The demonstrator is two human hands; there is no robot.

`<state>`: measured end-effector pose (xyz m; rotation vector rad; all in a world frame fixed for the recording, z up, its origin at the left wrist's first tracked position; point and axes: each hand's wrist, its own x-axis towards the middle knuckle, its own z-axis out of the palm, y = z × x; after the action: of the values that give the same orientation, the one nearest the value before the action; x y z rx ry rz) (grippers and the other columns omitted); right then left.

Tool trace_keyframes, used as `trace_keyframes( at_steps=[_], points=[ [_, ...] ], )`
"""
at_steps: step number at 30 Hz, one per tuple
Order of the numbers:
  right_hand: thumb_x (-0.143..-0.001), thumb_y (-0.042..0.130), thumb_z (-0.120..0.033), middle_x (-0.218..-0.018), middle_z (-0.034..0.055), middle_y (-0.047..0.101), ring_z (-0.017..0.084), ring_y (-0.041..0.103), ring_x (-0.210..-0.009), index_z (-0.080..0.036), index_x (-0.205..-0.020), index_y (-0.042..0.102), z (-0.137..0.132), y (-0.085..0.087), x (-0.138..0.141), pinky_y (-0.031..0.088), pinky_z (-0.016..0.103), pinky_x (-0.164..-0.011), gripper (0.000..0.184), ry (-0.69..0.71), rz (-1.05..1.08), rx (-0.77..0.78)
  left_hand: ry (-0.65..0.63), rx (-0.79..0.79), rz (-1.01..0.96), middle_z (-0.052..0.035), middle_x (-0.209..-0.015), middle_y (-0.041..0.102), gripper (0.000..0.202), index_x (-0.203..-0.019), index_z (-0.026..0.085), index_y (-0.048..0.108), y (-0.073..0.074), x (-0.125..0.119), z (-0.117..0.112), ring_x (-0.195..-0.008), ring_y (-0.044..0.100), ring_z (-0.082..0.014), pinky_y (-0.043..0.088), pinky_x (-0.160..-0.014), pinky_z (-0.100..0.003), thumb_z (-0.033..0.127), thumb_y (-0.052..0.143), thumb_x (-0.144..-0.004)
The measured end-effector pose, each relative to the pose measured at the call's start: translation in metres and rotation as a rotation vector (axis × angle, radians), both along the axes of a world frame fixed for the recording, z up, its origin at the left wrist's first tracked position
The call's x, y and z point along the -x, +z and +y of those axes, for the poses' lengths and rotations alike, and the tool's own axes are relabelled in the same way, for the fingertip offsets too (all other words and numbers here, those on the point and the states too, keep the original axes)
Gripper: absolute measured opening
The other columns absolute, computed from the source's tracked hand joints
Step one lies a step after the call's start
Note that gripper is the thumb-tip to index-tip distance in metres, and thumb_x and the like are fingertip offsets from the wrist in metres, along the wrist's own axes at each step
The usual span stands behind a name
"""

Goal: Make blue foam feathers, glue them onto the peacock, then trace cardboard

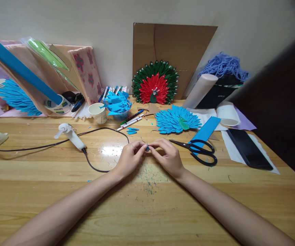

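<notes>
left hand (129, 159) and right hand (169, 158), each grip pinching the small blue paper piece (146, 147); mid-fold, i judge; creasing needs steady fingertip pressure.

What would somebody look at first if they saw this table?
Most likely the red and green paper peacock, standing at the back against the brown cardboard. Next comes the blue paper peacock, lying flat on the table in front of it. In the middle, the left hand and right hand pinch a tiny blue piece between them, with black scissors just to the right.
</notes>
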<state>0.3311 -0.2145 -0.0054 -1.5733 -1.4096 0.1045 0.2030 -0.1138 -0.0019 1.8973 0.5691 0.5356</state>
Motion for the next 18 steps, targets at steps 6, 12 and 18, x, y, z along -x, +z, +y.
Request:
trace_keyframes(
  at_steps=[6, 12, 18],
  points=[
    [-0.086, 0.052, -0.023, -0.082, 0.0056, 0.062, 0.019, 0.059, -0.080, -0.021, -0.087, 0.062, 0.0010, -0.0024, -0.0012, 0.048, 0.032, -0.072, 0.011, -0.016, 0.011, -0.004, 0.026, -0.128, -0.017, -0.0042, -0.080, 0.065, 0.021, -0.084, 0.017, 0.063, -0.0025, 0.0001, -0.0002, -0.071, 0.059, -0.0146, 0.045, -0.063, -0.024, 0.031, 0.048, -0.087],
    [-0.086, 0.051, -0.023, -0.081, 0.0051, 0.061, 0.018, 0.058, -0.080, -0.021, -0.085, 0.060, 0.0011, -0.0022, -0.0005, 0.048, 0.031, -0.071, 0.009, -0.012, 0.020, 0.011, 0.075, -0.271, -0.056, -0.0038, -0.089, 0.061, 0.012, -0.091, 0.018, 0.059, -0.0021, 0.0020, -0.0014, -0.074, 0.058, -0.0122, 0.047, -0.063, -0.023, 0.026, 0.051, -0.086],
    [-0.086, 0.051, -0.025, -0.080, 0.0048, 0.060, 0.017, 0.057, -0.075, -0.021, -0.083, 0.059, 0.0018, -0.0022, -0.0007, 0.047, 0.030, -0.068, 0.010, -0.007, 0.043, 0.036, 0.069, -0.405, -0.066, -0.0021, -0.086, 0.061, 0.009, -0.089, 0.019, 0.058, -0.0015, 0.0031, -0.0007, -0.076, 0.055, -0.0119, 0.044, -0.064, -0.022, 0.022, 0.050, -0.087]
  ],
)
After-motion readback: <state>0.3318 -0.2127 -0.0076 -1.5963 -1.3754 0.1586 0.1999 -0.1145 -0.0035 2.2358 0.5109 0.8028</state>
